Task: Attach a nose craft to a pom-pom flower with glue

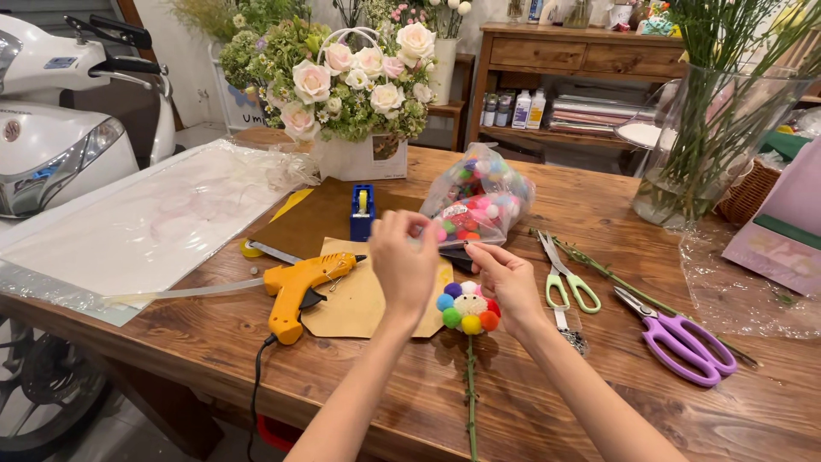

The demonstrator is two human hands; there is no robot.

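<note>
My left hand (404, 261) and my right hand (506, 275) meet at the mouth of a clear plastic bag (479, 198) full of small coloured pompoms, each gripping its edge. Just below my hands lies a flower made of coloured pompoms around a white centre (467, 309) on a green stem (470, 393), resting partly on a tan paper sheet (355, 301). An orange glue gun (298, 287) lies left of my left hand.
Green-handled scissors (566, 282) and purple-handled scissors (684, 338) lie right of my hands. A blue tape dispenser (363, 211), a rose arrangement (351, 85), a glass vase of stems (714, 137), clear wrapping sheet (145, 222) and a white scooter (51, 111) surround the wooden table (556, 402).
</note>
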